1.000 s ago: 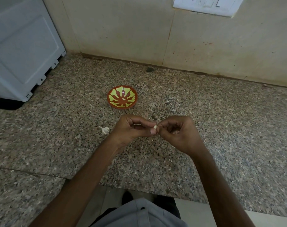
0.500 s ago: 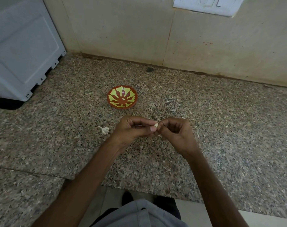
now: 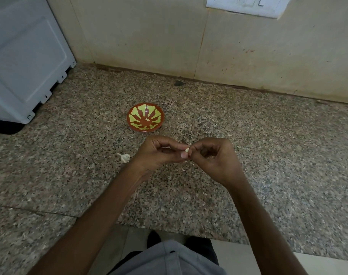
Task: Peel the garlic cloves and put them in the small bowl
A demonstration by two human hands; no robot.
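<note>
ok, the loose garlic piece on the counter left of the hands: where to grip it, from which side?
Probably pinch the garlic piece across its rounded body, not the thin stalk sticking out to its left. Come from above: it lies flat on the counter, with the left hand close on its right. That hand and the right hand are both pinching a clove.

The curled fingers of the left hand (image 3: 155, 155) and right hand (image 3: 214, 159) are hiding most of the small white garlic clove (image 3: 187, 150). At one o'clock the top edge is cutting off a white plastic switch plate (image 3: 246, 5).
</note>
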